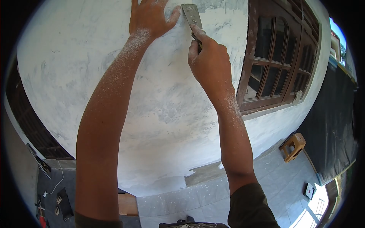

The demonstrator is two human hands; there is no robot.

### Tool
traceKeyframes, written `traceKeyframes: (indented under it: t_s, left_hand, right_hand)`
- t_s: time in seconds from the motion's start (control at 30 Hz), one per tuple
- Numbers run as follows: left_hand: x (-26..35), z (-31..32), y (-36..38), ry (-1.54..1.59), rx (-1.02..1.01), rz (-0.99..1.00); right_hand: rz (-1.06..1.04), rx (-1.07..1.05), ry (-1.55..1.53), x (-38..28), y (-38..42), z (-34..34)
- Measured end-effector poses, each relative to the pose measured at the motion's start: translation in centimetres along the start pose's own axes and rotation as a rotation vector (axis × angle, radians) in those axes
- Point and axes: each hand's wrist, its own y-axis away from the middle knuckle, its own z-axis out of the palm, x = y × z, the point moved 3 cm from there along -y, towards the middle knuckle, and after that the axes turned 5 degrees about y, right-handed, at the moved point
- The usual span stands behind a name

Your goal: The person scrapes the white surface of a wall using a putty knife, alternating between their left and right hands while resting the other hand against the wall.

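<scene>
High on the white, patchy plastered wall, my left hand lies flat with its fingers spread; the fingertips run out of the top of the view. Just right of it, my right hand is wrapped round the dark handle of a putty knife. The index finger stretches along the blade, which points up and lies against the wall, flecked with white bits. White dust coats both wrists and forearms.
Right of my hands is a brown wooden window with glass panes. A tan stool stands on the grey tiled floor, which has white crumbs on it. A black sheet hangs at the right. A white cable lies at lower left.
</scene>
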Motion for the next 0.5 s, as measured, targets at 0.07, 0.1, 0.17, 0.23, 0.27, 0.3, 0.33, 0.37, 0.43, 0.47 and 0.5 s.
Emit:
traceKeyframes:
  t_s: [0.07,0.1,0.17,0.23,0.27,0.3,0.33,0.37,0.43,0.47,0.5]
  left_hand:
    - [-0.1,-0.1,0.1,0.001,-0.005,-0.003]
    - [-0.1,-0.1,0.0,-0.005,-0.011,-0.002]
    - [0.0,-0.1,0.0,-0.008,-0.014,-0.006]
    - [0.0,-0.3,0.1,0.021,-0.020,-0.013]
    - [0.0,-0.4,0.0,0.022,-0.018,-0.014]
    - [-0.1,-0.3,0.0,0.025,-0.017,-0.012]
    - [-0.1,-0.2,0.1,0.030,-0.017,-0.011]
    - [-0.1,-0.2,0.1,0.031,-0.013,-0.012]
    - [-0.1,-0.1,0.1,0.039,0.002,0.003]
    - [-0.1,0.0,0.1,0.039,0.005,0.002]
    - [-0.1,-0.1,0.0,0.041,0.000,-0.003]
  right_hand:
    - [-0.018,0.019,-0.006,0.5,1.4,0.4]
    - [-0.038,0.041,-0.008,0.3,1.7,0.3]
    - [-0.011,0.010,-0.006,-0.1,0.6,0.1]
    - [0.027,-0.024,-0.008,0.0,0.0,0.1]
    - [-0.002,0.013,-0.026,0.1,-0.2,0.2]
    - [-0.032,0.048,-0.043,0.2,-0.1,0.3]
    - [-0.032,0.045,-0.040,0.5,0.5,0.5]
    - [-0.044,0.048,-0.018,0.7,1.3,0.6]
    - [-0.055,0.053,0.006,0.7,1.6,0.6]
    - [-0.050,0.053,0.002,0.5,1.3,0.7]
    - [-0.046,0.055,-0.006,0.2,0.9,0.6]
